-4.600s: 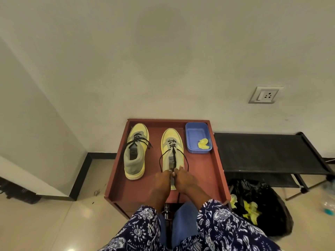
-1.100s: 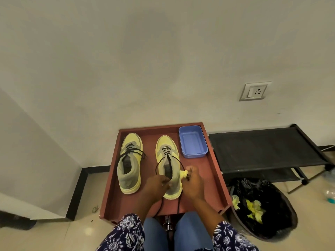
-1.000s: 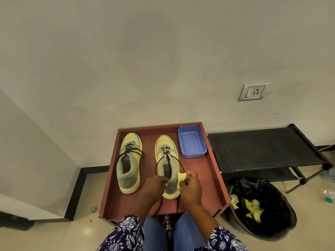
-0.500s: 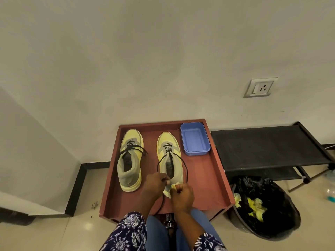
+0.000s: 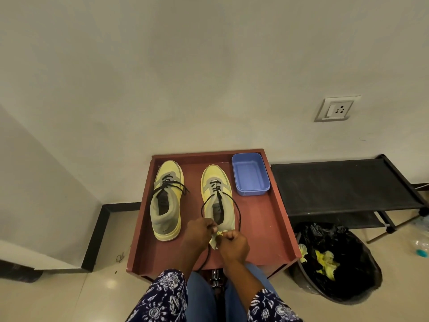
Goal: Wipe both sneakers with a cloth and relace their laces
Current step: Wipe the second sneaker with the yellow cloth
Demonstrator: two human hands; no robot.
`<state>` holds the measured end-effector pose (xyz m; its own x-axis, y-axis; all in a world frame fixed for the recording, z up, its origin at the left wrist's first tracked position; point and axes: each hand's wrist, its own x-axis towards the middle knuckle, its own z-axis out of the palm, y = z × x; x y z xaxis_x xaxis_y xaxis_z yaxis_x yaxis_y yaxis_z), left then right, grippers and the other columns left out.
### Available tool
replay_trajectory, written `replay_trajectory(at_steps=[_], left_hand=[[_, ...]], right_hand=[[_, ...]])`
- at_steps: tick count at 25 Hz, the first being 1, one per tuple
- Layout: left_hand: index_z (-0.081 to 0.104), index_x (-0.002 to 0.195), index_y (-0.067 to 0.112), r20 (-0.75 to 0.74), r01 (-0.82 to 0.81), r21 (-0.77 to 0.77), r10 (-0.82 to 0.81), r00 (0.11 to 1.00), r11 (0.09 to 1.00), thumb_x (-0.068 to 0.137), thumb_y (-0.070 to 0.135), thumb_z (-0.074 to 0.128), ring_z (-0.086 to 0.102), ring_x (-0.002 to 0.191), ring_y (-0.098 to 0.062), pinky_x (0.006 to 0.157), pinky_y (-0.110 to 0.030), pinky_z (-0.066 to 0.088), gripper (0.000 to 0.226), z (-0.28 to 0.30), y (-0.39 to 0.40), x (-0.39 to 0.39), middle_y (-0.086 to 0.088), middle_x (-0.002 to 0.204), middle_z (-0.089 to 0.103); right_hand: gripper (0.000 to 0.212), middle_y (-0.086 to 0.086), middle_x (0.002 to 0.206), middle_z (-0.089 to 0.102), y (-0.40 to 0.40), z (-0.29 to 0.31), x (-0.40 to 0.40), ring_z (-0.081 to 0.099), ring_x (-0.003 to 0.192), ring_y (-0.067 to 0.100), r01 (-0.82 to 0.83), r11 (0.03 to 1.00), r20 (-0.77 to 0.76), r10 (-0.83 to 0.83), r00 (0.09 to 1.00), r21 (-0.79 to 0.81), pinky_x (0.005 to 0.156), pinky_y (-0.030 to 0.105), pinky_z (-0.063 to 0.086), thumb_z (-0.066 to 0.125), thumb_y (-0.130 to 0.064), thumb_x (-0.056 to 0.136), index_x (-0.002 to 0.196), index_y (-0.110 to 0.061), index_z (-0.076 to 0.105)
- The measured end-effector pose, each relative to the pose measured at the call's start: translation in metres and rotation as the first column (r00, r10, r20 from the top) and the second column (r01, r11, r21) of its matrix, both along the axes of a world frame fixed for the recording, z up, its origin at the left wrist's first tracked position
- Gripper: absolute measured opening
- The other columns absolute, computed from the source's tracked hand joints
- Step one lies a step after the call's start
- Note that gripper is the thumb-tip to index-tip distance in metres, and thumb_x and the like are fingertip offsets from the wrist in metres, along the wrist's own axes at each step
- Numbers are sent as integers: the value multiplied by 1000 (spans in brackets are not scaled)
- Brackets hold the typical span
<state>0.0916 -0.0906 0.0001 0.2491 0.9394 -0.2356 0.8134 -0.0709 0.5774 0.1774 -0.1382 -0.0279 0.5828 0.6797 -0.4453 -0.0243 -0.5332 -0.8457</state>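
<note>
Two yellow and grey sneakers stand toes to the wall on a red-brown tray table (image 5: 262, 231). The left sneaker (image 5: 166, 201) has its black lace tied loosely. The right sneaker (image 5: 218, 196) has loose black lace ends (image 5: 237, 211) looping down both sides to my hands. At its heel, my left hand (image 5: 199, 233) and my right hand (image 5: 233, 244) both pinch a small yellow cloth (image 5: 214, 239) between them. The heel is hidden behind my hands. One lace end trails down from under my left hand.
An empty blue plastic tub (image 5: 250, 174) sits at the tray's back right corner. A black low rack (image 5: 343, 184) stands to the right, with a black-lined bin (image 5: 336, 263) holding yellow scraps below it. The wall is right behind the tray.
The yellow cloth, earlier in the blue tub, is now in my hands. My right hand has moved it from the sneaker's right side to the heel, where both hands meet on it.
</note>
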Motion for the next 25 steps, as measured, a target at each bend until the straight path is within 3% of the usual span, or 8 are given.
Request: replay_trajectory(at_steps=[6, 9, 12, 19, 22, 25], left_hand=[[68, 109, 10, -9, -7, 5, 7, 1000, 1000, 91, 15, 54, 60, 104, -22, 75, -16, 37, 23, -1, -1, 0, -10, 111, 68], [67, 108, 7, 4, 24, -7, -24, 1000, 1000, 90, 13, 54, 60, 105, -22, 80, -18, 38, 23, 1, -1, 1, -11, 112, 67], [68, 106, 7, 24, 18, -7, -17, 1000, 1000, 90, 11, 55, 60, 104, -22, 78, -18, 37, 21, 0, 0, 0, -12, 112, 67], [68, 108, 8, 29, -7, -10, 7, 1000, 1000, 91, 13, 54, 61, 104, -22, 80, -18, 38, 23, -5, 0, -1, -11, 111, 68], [68, 108, 8, 34, -17, -29, 18, 999, 999, 91, 14, 55, 61, 104, -21, 80, -17, 38, 22, -7, 1, -1, -11, 110, 68], [68, 108, 9, 32, -25, -50, 27, 999, 998, 90, 15, 55, 59, 107, -23, 85, -19, 38, 22, -10, 1, 0, -10, 111, 68]], right_hand=[[23, 4, 69, 67, 2, -3, -3, 58, 67, 19, 68, 994, -68, -74, 995, -91, 70, 34, 53, 71, -4, 68, 55, -18, 59], [18, 4, 70, 65, -6, -7, 8, 57, 69, 20, 101, 986, -90, -113, 989, -137, 64, 29, 51, 70, -2, 70, 60, -14, 61], [20, 11, 77, 70, -3, -10, 11, 61, 67, 22, 146, 985, -192, -162, 968, -94, 68, 37, 58, 70, 2, 69, 61, -14, 62], [15, 7, 76, 71, 2, -6, -7, 68, 76, 26, 167, 983, -187, -179, 966, -81, 76, 42, 58, 73, -5, 69, 66, -17, 64], [16, 7, 71, 69, 2, -8, -4, 64, 64, 22, 222, 969, -226, -241, 944, -107, 71, 37, 57, 72, -2, 69, 66, -16, 64], [12, 9, 68, 64, 0, -6, -5, 56, 56, 18, 350, 929, -419, -368, 830, -123, 56, 30, 49, 66, 4, 74, 78, -7, 65]])
